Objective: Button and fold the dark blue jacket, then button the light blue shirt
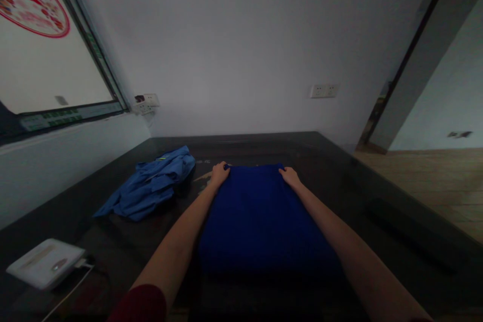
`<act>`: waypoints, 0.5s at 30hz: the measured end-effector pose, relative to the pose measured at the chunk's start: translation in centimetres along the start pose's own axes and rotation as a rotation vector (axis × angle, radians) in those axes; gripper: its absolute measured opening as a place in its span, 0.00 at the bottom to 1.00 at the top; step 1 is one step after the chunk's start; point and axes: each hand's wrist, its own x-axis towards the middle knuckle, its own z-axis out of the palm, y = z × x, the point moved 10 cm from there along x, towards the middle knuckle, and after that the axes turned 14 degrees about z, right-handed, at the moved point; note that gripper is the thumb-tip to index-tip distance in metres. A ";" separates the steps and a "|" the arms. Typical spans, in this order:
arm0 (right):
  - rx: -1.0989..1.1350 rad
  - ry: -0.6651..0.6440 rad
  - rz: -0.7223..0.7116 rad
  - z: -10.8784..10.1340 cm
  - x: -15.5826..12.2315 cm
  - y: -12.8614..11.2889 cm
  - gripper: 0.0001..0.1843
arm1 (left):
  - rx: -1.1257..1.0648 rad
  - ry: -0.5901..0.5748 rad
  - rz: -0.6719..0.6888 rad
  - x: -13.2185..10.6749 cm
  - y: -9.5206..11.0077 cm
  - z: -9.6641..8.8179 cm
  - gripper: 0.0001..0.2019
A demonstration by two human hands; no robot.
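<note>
A dark blue piece of cloth [260,216] lies spread in front of me on the dark tabletop, roughly rectangular. My left hand [220,173] is closed on its far left corner. At the far right corner, my right hand [290,176] pinches the edge of the same cloth. Both arms reach forward along its sides. The near end of the cloth fades into shadow, so its lower edge is hard to make out. To the left of my left hand rests a crumpled lighter blue garment [151,183], apart from the dark blue cloth.
A white box-shaped device [47,264] with a white cable sits on the table [324,161] at the near left. A dark long object [411,234] lies at the right. Behind the table is a wall with sockets [324,91]; a window stands at the left.
</note>
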 end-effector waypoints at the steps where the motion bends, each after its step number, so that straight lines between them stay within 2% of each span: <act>1: 0.000 -0.003 -0.002 0.0 0.1 0.0 0.17 | 0.003 -0.002 -0.010 -0.1 0.0 0.1 0.09; 5: 0.003 -0.003 -0.008 0.0 0.1 0.2 0.17 | 0.034 0.036 -0.066 -1.1 0.2 -0.1 0.16; 9: 0.010 0.000 -0.008 0.0 0.2 0.3 0.17 | 0.014 0.115 -0.104 -1.6 0.0 -2.2 0.22; 12: 0.013 0.007 -0.015 0.2 0.4 0.3 0.16 | -0.010 0.081 -0.002 -1.5 0.6 -3.6 0.19; 15: 0.016 0.008 -0.022 0.4 0.6 0.4 0.16 | -0.037 -0.063 0.182 -2.4 2.6 -2.8 0.16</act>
